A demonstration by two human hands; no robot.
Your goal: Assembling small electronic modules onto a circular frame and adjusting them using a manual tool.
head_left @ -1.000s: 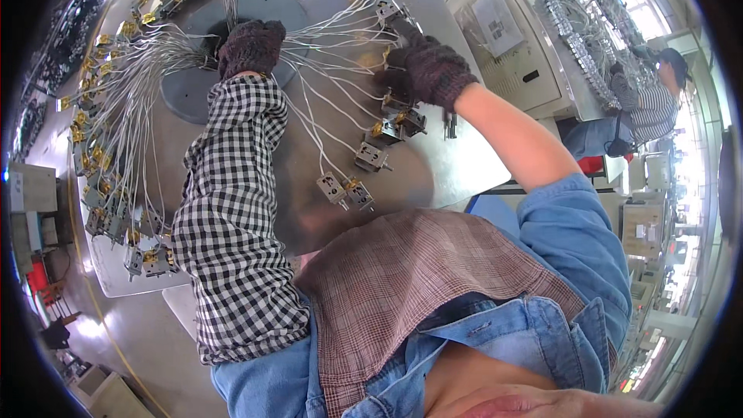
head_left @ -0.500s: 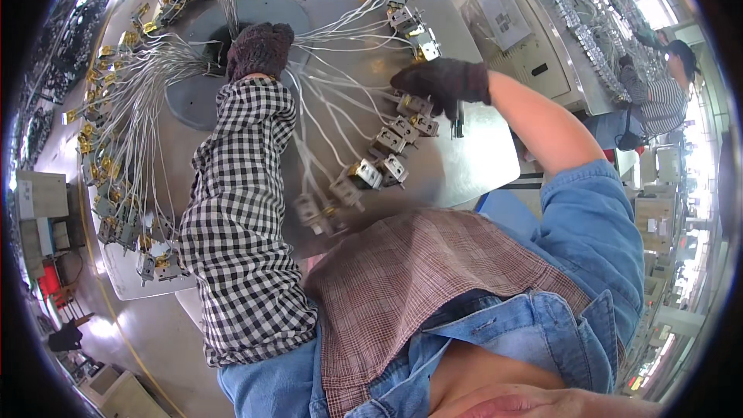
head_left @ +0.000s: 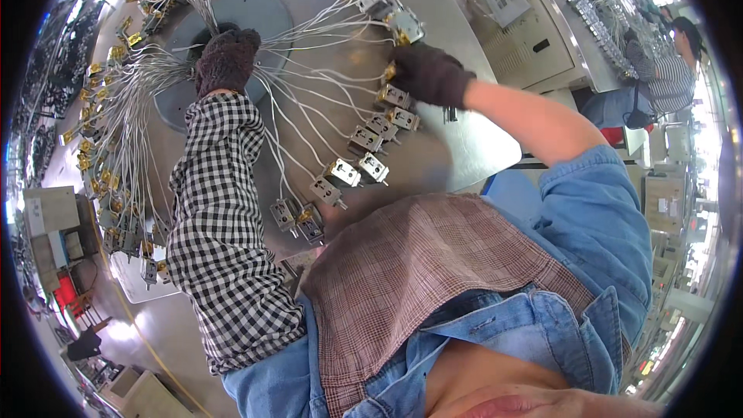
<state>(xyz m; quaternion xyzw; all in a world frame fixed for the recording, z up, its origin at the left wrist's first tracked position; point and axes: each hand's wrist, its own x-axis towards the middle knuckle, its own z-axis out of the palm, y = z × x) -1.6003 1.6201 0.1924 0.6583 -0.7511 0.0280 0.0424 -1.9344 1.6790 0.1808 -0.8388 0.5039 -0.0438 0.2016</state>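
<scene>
My left hand [head_left: 227,60], in a dark knitted glove, is closed over the middle of a grey round disc [head_left: 267,19]. Silvery wires [head_left: 306,81] come together at its fingers. From there they fan out to small metal boxes with brass-coloured parts, lying in an arc. My right hand [head_left: 433,76], gloved too, has its fingers curled at a metal box [head_left: 394,96] on the arc's right side; its fingertips are partly hidden. Nearer my body lie more metal boxes [head_left: 343,172]. On the left, a dense group of wired boxes [head_left: 116,193] reaches the table's edge.
The shiny metal table [head_left: 484,135] carries all of this. A pale cabinet [head_left: 511,23] stands beyond its right side. Farther right, a person in a striped top [head_left: 672,81] is beside another table with wired parts [head_left: 592,19]. A blue object [head_left: 515,197] is at my right.
My left hand has shifted left with the gathered wires. The near boxes have swung left and now lie sharper in view. My right hand has moved slightly left and up along the arc.
</scene>
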